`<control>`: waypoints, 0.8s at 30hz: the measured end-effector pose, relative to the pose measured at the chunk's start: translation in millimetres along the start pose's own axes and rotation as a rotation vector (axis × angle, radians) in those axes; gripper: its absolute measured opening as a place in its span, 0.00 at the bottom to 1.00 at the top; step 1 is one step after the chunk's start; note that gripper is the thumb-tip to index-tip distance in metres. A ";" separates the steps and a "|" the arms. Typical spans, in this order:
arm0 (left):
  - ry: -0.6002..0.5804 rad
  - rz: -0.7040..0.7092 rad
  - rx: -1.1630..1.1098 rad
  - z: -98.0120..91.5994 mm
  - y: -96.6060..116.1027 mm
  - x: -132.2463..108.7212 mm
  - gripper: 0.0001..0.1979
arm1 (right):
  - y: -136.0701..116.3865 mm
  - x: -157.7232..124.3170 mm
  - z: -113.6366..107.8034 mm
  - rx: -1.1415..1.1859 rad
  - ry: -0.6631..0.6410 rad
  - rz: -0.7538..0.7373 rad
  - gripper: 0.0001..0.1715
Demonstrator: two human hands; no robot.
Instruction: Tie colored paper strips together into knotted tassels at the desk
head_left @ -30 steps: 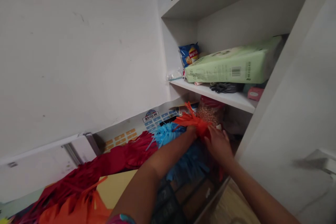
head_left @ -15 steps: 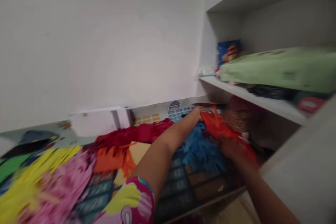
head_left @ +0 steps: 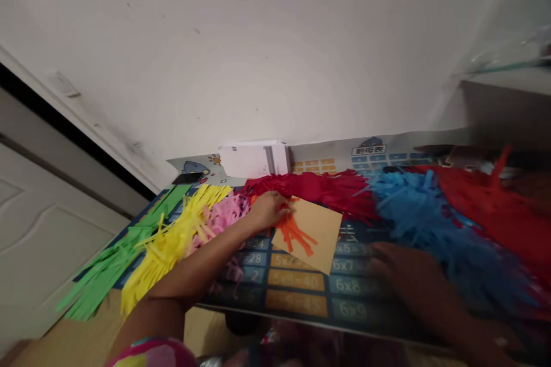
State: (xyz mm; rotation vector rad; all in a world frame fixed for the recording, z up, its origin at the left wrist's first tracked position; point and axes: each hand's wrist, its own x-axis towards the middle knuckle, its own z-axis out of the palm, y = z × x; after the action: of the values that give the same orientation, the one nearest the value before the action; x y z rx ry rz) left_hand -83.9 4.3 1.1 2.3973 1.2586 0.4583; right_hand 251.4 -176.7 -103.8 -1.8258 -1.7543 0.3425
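A printed multiplication-table mat (head_left: 297, 287) lies under rows of fringed paper in green (head_left: 107, 258), yellow (head_left: 172, 241), pink (head_left: 224, 218), dark red (head_left: 318, 186), blue (head_left: 430, 223) and red (head_left: 495, 206). On the mat sits a tan card (head_left: 314, 235) with an orange paper fringe (head_left: 295, 235) across it. My left hand (head_left: 269, 210) is at the card's upper left corner, fingertips on the orange fringe; a grip cannot be made out. My right hand (head_left: 400, 269) lies blurred and flat on the mat, below the blue fringe, holding nothing.
A white box (head_left: 252, 160) and a printed wall chart (head_left: 379, 149) stand behind the mat against the white wall. A white door (head_left: 43, 252) is at the left, a shelf edge (head_left: 508, 86) at the upper right, and a wooden floor (head_left: 86, 321) below the mat's edge.
The view has swung left and down, away from the shelves and onto the mat. The orange fringe now lies on the tan card, and my right hand has moved onto the mat.
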 end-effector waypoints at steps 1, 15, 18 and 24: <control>0.005 -0.002 0.064 -1.2 -10.1 -10.2 0.10 | -15.4 9.6 10.4 -0.010 -0.060 0.013 0.29; 0.066 0.290 0.528 -24.6 -63.7 -41.1 0.11 | -107.1 48.6 48.3 0.038 0.013 -0.101 0.24; 0.208 0.285 0.163 -55.6 -49.6 -54.5 0.09 | -123.2 44.3 32.8 0.093 0.183 -0.190 0.21; 0.086 0.356 -0.295 -70.9 8.4 -86.8 0.16 | -183.0 49.5 6.4 0.291 0.256 -0.474 0.17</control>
State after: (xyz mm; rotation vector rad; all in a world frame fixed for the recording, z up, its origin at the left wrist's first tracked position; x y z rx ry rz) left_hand -157.4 -59.0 57.8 2.3626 0.7303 0.7988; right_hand 102.0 -132.7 4.4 -1.1527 -1.7797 0.1531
